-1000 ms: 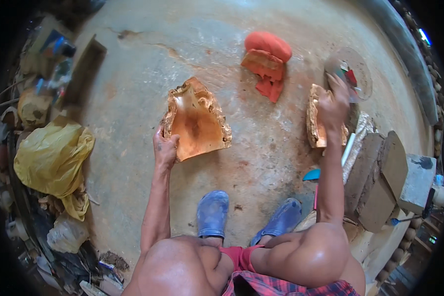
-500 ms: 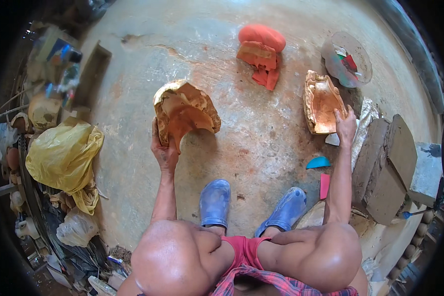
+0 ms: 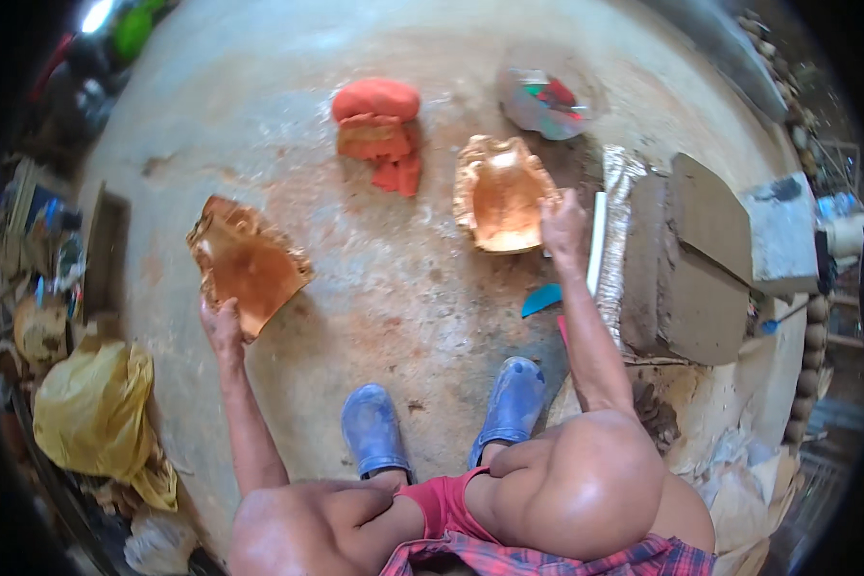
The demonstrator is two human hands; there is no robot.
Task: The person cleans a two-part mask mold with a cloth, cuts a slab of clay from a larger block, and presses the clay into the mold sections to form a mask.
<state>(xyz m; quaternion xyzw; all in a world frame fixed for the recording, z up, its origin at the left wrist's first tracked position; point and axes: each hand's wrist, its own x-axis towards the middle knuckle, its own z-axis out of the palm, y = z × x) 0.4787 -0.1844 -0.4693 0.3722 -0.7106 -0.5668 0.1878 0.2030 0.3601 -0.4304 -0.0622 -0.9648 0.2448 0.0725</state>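
My left hand (image 3: 223, 328) grips the near end of a hollow, orange-brown mould half (image 3: 252, 261), its thumb on the inner face. The mould's jagged, rough rim faces up and right, and its smooth hollow shows. On the right, my right hand (image 3: 564, 228) closes on the side wall of a second mould half (image 3: 507, 204). That one is trough-shaped, with a thick, lumpy pale rim and its hollow turned up. Whether it rests on the floor or is slightly raised, I cannot tell. The two halves are well apart.
Beyond them lie a rounded orange bundle (image 3: 376, 100) with crumpled orange cloth (image 3: 396, 175) and a translucent bowl (image 3: 528, 117) of coloured scraps. Right: a blue half-round scraper (image 3: 541, 300), grey clay slabs (image 3: 693, 288), a pale block (image 3: 782, 230). Left: a yellow plastic bag (image 3: 94, 413).
The left mould half has swung outward and tipped, so its hollow faces up more. My right hand still holds its half, now turned more squarely upward. The whole view has shifted.
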